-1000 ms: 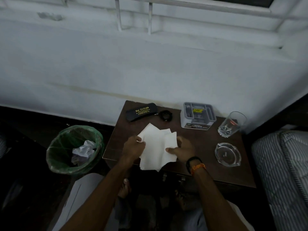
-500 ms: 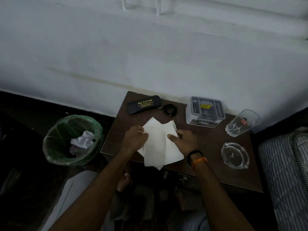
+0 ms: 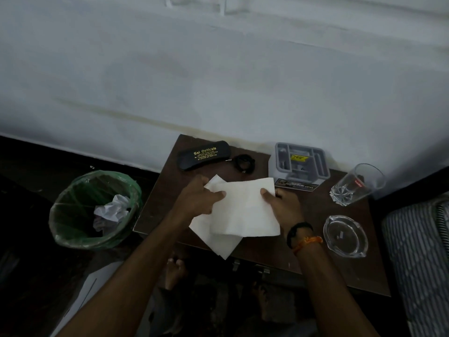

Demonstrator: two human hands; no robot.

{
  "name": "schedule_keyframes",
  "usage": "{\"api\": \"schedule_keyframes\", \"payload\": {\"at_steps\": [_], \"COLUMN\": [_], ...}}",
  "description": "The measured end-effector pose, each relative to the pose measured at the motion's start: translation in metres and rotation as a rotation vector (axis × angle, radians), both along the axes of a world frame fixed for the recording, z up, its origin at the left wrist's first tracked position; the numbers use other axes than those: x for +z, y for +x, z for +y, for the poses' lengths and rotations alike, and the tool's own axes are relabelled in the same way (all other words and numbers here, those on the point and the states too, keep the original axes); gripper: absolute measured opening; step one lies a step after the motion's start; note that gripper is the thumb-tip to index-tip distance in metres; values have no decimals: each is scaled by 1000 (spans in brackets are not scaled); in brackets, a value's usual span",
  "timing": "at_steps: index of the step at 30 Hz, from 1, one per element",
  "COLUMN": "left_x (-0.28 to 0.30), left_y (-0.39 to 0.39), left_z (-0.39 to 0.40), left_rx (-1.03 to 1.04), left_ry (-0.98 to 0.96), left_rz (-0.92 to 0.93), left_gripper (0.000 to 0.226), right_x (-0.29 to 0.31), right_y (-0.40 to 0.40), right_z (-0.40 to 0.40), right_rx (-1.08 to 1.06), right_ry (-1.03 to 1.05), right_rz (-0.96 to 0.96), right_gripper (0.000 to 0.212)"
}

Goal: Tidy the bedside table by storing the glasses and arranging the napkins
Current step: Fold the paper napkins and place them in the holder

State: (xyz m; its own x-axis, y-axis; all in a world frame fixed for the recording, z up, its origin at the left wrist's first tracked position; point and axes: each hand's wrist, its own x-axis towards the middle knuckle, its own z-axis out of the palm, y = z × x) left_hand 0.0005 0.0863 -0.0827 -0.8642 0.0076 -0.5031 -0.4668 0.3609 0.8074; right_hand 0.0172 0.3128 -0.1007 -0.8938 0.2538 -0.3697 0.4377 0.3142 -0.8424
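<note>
Napkin step: left hand (image 3: 198, 200) and right hand (image 3: 283, 206) pinch the napkins (image 3: 243, 210); next, square them toward the holder (image 3: 300, 164) at 1 o'clock.

head cam: worn high, looking forward and down | faces bedside table (image 3: 315, 242) against white wall (image 3: 218, 81); close, arm's reach | single view, nothing shared

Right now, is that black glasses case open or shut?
Shut. The black glasses case lies flat at the table's back edge, its printed lid down; no gap or glasses show.
</note>
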Motion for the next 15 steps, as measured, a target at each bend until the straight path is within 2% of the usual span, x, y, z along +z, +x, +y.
{"api": "schedule_keyframes", "payload": {"at_steps": [2, 5, 8, 11, 15], "left_x": [3, 2, 0, -3, -7], "left_y": [0, 0, 0, -2, -3], "left_z": [6, 13, 18, 17, 14], "left_rx": [-7, -16, -71, -91, -53], "left_ry": [-3, -31, -56, -87, -65], "left_rz": [1, -16, -35, -6, 15], "left_gripper": [66, 68, 68, 66, 63], "right_x": [-2, -1, 0, -2, -6], "right_y": [0, 0, 2, 1, -5], "right_z": [2, -1, -3, -4, -5], "right_rx": [-12, 45, 91, 43, 30], "right_ry": [-77, -33, -4, 11, -62], "right_rz": [-31, -11, 12, 39, -51], "right_gripper": [18, 18, 44, 72, 69]}}
